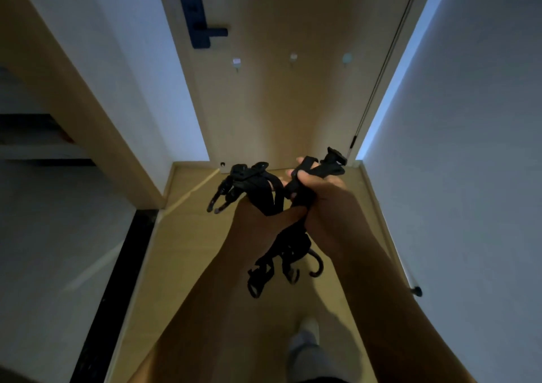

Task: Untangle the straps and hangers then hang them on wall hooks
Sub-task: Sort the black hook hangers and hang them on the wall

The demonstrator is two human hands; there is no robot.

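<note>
Best done by anchoring the tangled black straps [264, 190] in the left hand [258, 218], its grip closed round them, and drawing one buckled end free with the right hand [325, 198], slowly, so the hanger hooks [318, 265] dangling below both grips don't snag. Hands pressed together, fingers curled round webbing, forearms converging. Wall hooks [293, 58] on the door [264, 110], bare, well beyond and above the grips.

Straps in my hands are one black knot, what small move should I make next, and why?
Probably pull the right hand away from the left hand to loosen the straps: both grip one tangled bundle, hooked ends dangle below, and the three door hooks are bare.
</note>
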